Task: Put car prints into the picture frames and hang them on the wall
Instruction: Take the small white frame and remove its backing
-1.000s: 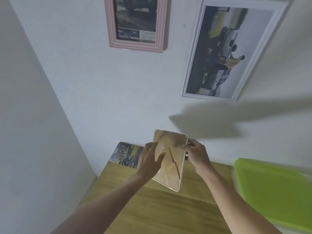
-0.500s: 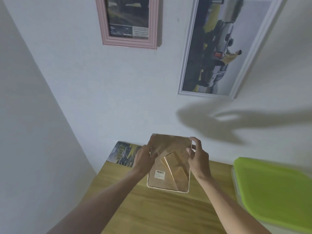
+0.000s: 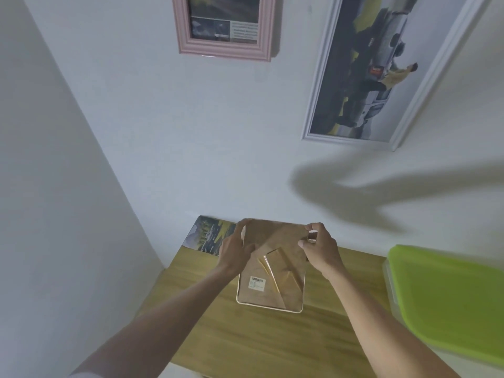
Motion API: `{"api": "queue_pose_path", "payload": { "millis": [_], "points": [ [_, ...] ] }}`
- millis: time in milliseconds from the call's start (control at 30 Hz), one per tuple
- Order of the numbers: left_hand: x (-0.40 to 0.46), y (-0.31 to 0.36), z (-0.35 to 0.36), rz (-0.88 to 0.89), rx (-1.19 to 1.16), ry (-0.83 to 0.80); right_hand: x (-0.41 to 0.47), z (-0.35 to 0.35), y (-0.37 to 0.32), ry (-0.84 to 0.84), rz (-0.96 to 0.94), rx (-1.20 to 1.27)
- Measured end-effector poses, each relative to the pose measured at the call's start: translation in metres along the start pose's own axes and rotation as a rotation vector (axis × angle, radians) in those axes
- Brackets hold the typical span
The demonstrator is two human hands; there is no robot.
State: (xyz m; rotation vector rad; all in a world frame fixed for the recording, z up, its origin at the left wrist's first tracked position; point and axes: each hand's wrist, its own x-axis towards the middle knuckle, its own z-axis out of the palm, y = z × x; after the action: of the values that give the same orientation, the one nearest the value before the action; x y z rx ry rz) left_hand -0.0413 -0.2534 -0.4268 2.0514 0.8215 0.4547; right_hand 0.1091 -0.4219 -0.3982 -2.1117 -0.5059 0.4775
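A small picture frame (image 3: pixel 270 290) lies face down on the wooden table (image 3: pixel 259 345), its brown back with a fold-out stand and a barcode sticker facing up. My left hand (image 3: pixel 234 248) grips its upper left edge. My right hand (image 3: pixel 319 245) pinches the upper right corner of the frame. A loose car print (image 3: pixel 210 236) lies at the table's far left corner, partly hidden by my left hand. On the wall hang a pink frame (image 3: pixel 226 28) and a larger white frame (image 3: pixel 381 72), each with a car print inside.
A plastic box with a lime green lid (image 3: pixel 447 298) stands at the table's right side. The wall corner closes in on the left, and the table's near edge is at the bottom.
The frame came down from a tilted, lifted pose to lie flat on the table, back side up. Both hands moved to its upper corners.
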Motion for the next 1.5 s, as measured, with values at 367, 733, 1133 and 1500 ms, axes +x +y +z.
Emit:
{"api": "queue_pose_path", "payload": {
  "millis": [367,733,1133,1500],
  "points": [
    [-0.008,-0.026,-0.020,-0.432,-0.226,-0.125,-0.002,0.039,0.052,-0.187,0.242,0.306],
    [-0.032,-0.044,0.018,-0.666,-0.250,-0.040,-0.038,0.063,0.082,-0.155,0.414,0.095],
    [-0.030,-0.069,0.047,-0.636,-0.135,-0.071,-0.039,0.086,0.101,-0.023,0.435,0.028],
    [-0.014,-0.091,0.050,-0.588,0.087,-0.237,-0.044,0.105,0.113,0.006,0.428,-0.218]
  ]
}}
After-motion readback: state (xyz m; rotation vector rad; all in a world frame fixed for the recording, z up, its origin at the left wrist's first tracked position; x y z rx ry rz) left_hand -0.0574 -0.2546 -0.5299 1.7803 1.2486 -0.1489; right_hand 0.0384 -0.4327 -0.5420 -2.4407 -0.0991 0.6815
